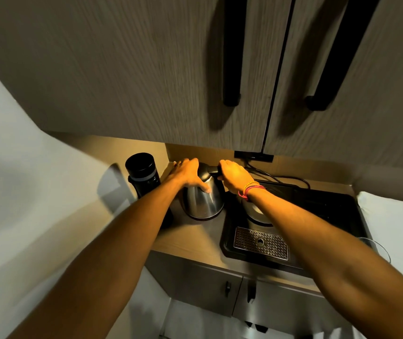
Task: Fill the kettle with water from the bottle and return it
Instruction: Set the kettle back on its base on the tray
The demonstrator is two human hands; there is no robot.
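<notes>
Right hand (pixel 232 178) clamped on black handle, left hand (pixel 188 176) spread against shiny steel kettle (pixel 204 201) on table (pixel 190 237); next, likely lifting toward tall black bottle (pixel 143 173).

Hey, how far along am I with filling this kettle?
Nothing looks done: the black bottle stands capped on the counter. In hand: your right hand grips the handle, your left hand steadies the steel kettle. Left: pouring and returning it.
</notes>
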